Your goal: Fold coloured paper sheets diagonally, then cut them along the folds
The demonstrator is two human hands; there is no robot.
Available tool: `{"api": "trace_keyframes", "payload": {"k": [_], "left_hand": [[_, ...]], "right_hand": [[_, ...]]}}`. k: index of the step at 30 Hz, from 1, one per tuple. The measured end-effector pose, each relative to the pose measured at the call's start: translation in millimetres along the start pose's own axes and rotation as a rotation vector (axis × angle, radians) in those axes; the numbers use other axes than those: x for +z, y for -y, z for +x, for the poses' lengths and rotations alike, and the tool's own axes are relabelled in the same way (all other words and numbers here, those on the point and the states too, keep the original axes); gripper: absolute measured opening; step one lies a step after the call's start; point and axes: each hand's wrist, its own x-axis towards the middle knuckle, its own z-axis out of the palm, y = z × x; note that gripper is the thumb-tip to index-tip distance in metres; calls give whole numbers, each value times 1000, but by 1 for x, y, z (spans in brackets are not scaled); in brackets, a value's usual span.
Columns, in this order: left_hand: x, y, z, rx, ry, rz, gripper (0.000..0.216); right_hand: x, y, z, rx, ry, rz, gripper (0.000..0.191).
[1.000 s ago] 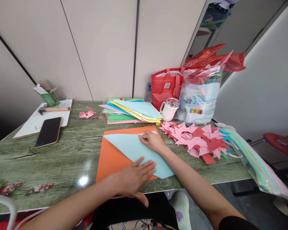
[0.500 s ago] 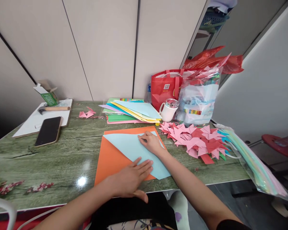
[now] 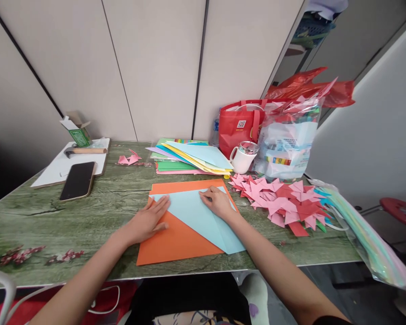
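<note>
A light blue sheet of paper (image 3: 192, 212), folded along a diagonal, lies on orange paper (image 3: 176, 246) at the table's front edge. My left hand (image 3: 150, 221) rests with fingers stretched flat over the blue sheet's left corner and the orange paper beside it. Near the upper right edge of the blue sheet, my right hand (image 3: 217, 201) presses down with its fingers curled together; whether it pinches the paper's edge is hard to make out. To the right sits a heap of folded pink and red paper pieces (image 3: 284, 201).
Behind the work lies a stack of coloured paper (image 3: 196, 158). A white mug (image 3: 243, 158), a red bag (image 3: 238, 128) and a clear plastic bag (image 3: 287, 149) stand back right. At left are a phone (image 3: 77, 180), a hammer (image 3: 86, 151) and a green box (image 3: 79, 135).
My left hand has moved from the lower middle of the blue paper up and left to its left corner. My right hand stays near the upper edge. The view has shifted slightly left.
</note>
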Motion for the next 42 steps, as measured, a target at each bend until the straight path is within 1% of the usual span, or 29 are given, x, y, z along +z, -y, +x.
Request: {"api": "trace_keyframes", "payload": {"k": [4, 8, 12, 15, 20, 23, 26, 29, 32, 34, 39, 41, 42], "left_hand": [[2, 26, -8, -112, -29, 31, 64], [8, 39, -9, -207, -61, 53, 67], [16, 41, -7, -301, -99, 67, 73], [19, 38, -6, -346, -116, 63, 79], [20, 36, -9, -357, -141, 41, 80], [21, 38, -10, -354, -165, 23, 78], [23, 40, -10, -346, -195, -1, 74], [24, 41, -11, -351, -216, -31, 73], [26, 40, -10, -369, -242, -57, 71], [26, 40, -10, -381, -263, -73, 67], [24, 39, -8, -430, -339, -109, 58], [24, 40, -7, -452, -366, -113, 56], [25, 41, -7, -459, -376, -112, 55]], "right_hand": [[-1, 1, 0, -3, 3, -2, 27], [-1, 1, 0, -5, 6, -9, 27], [-1, 3, -1, -10, 7, -23, 28], [-2, 4, -2, -20, 12, -40, 27], [-9, 10, -2, -44, 21, -90, 31], [-20, 22, -6, -69, 26, -130, 32], [-32, 45, -20, -167, 90, -157, 28], [-41, 73, -42, -289, 206, -187, 24], [-44, 93, -59, -316, 295, -250, 20], [-44, 99, -65, -311, 335, -294, 21], [-48, 102, -63, -334, 409, -362, 38], [-54, 101, -58, -332, 416, -381, 39], [-60, 100, -53, -325, 407, -392, 36]]}}
